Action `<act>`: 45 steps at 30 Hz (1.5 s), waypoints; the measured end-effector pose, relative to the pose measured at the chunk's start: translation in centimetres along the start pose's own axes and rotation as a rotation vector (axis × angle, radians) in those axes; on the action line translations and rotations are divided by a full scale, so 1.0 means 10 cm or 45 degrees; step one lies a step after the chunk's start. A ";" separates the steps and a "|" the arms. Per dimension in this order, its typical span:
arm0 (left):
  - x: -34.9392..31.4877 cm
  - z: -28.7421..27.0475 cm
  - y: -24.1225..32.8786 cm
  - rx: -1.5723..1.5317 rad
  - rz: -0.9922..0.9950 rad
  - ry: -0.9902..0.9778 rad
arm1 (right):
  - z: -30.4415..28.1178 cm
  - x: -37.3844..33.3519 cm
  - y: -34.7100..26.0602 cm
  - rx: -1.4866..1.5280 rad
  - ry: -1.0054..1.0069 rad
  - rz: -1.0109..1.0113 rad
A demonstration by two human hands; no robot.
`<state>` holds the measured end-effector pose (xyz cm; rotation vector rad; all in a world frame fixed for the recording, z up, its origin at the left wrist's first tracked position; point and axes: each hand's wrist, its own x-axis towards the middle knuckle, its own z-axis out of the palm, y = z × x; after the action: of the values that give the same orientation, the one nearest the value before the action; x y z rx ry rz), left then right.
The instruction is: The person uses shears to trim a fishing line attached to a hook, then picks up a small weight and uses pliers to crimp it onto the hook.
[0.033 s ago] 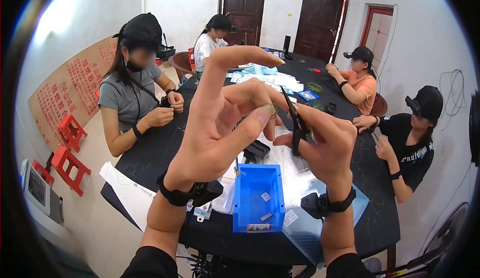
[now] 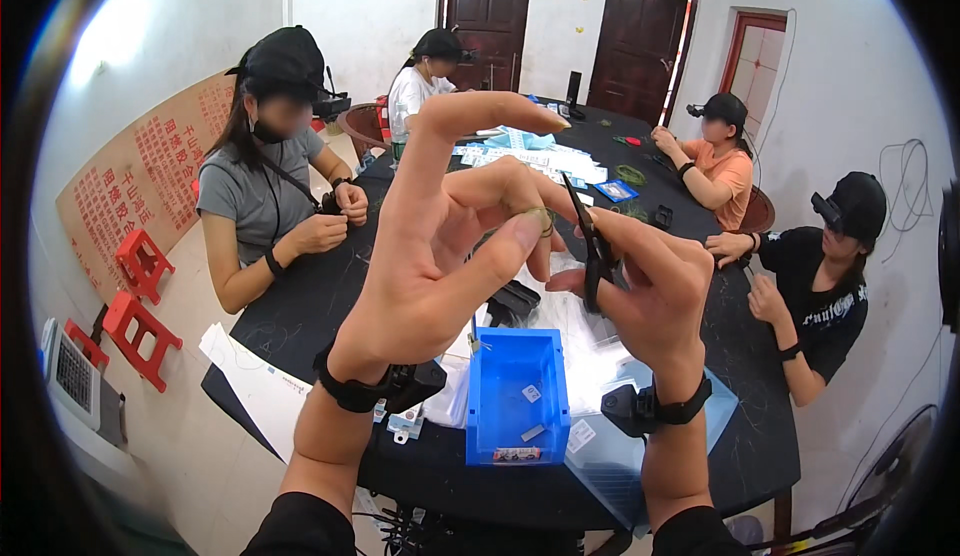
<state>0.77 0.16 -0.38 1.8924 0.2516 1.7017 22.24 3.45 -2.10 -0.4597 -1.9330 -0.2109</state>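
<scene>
My left hand [image 2: 440, 236] is raised over the table, its index finger stretched up and bent at the tip. Its thumb and middle finger pinch together, with a bit of thin greenish line [image 2: 546, 224] showing at the fingertips. Close beside it, my right hand [image 2: 650, 281] grips small black scissors [image 2: 594, 246], their point tilted up and to the left. Most of the line's run is too fine to make out. Below the hands stands a blue plastic bin [image 2: 518, 381] with small white labels inside.
Clear plastic bags [image 2: 585, 341] and a blue sheet [image 2: 625, 456] lie around the bin on the black table [image 2: 420, 471]. White papers [image 2: 250, 381] hang over its left edge. Coiled green line [image 2: 630, 174] and printed cards [image 2: 540, 159] lie farther back. Several people sit around the table.
My hands and the scissors have not visibly moved. The hand of the person at the right has shifted very slightly.
</scene>
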 end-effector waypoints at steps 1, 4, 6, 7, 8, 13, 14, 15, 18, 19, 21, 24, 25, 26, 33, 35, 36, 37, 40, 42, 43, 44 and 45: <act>0.00 0.00 0.00 0.007 0.003 -0.002 | 0.00 0.01 0.00 0.009 -0.007 -0.005; 0.02 0.00 0.02 0.031 0.020 -0.008 | 0.00 0.02 -0.01 0.036 -0.013 -0.034; 0.03 0.00 0.03 0.079 0.032 0.005 | -0.02 0.04 -0.02 0.038 -0.008 0.019; 0.03 0.00 0.03 0.115 0.032 0.018 | -0.05 0.03 -0.03 0.032 -0.006 0.085; 0.03 -0.01 0.03 0.163 0.025 0.023 | -0.06 0.05 -0.01 0.073 0.049 0.040; 0.06 -0.14 0.08 0.427 0.239 0.027 | -0.22 0.03 0.33 -0.324 0.142 0.346; 0.07 -0.17 0.10 0.506 0.223 0.074 | -0.23 -0.02 0.44 -0.375 0.043 0.395; 0.05 -0.17 0.13 0.513 0.212 0.048 | -0.25 -0.10 0.54 -0.233 -0.097 0.498; 0.04 -0.19 0.20 0.555 0.214 -0.076 | -0.10 -0.28 1.01 -0.354 -0.465 0.786; 0.04 -0.20 0.23 0.572 0.222 -0.125 | -0.04 -0.36 1.15 -0.338 -0.536 0.898; 0.08 -0.23 0.20 0.685 0.284 -0.172 | 0.06 -0.54 1.38 -0.359 -0.611 0.924; 0.09 -0.30 0.12 0.706 0.305 -0.145 | 0.10 -0.72 1.65 -0.286 -0.671 1.128; 0.07 -0.33 0.10 0.692 0.286 -0.148 | 0.09 -0.77 1.71 -0.234 -0.678 1.215; 0.06 -0.35 0.09 0.678 0.267 -0.151 | 0.06 -0.79 1.76 -0.237 -0.677 1.264; 0.07 -0.45 0.07 0.688 0.251 -0.245 | -0.17 -0.84 1.87 -0.323 -1.120 1.366; 0.06 -0.42 0.05 0.682 0.247 -0.213 | -0.09 -0.87 1.85 -0.290 -1.333 1.344; 0.06 -0.42 0.04 0.693 0.244 -0.218 | -0.04 -0.88 1.83 -0.261 -1.411 1.298; 0.06 -0.42 0.04 0.705 0.238 -0.225 | 0.02 -0.90 1.80 -0.238 -1.493 1.256; 0.05 -0.47 0.03 0.723 0.259 -0.283 | 0.20 -0.92 1.73 -0.265 -1.629 1.116; 0.06 -0.52 0.03 0.714 0.262 -0.326 | 0.30 -0.94 1.66 -0.289 -1.662 1.066; 0.06 -0.54 0.04 0.710 0.264 -0.346 | 0.35 -0.94 1.64 -0.296 -1.675 1.082; 0.07 -0.56 0.05 0.729 0.271 -0.362 | 0.39 -0.95 1.63 -0.297 -1.689 1.094; 0.09 -0.58 0.06 0.750 0.279 -0.377 | 0.44 -0.95 1.62 -0.298 -1.702 1.104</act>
<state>-4.75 1.78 0.78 2.6571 0.4819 1.5602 28.36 17.66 -13.64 -1.8768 -2.6932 0.6007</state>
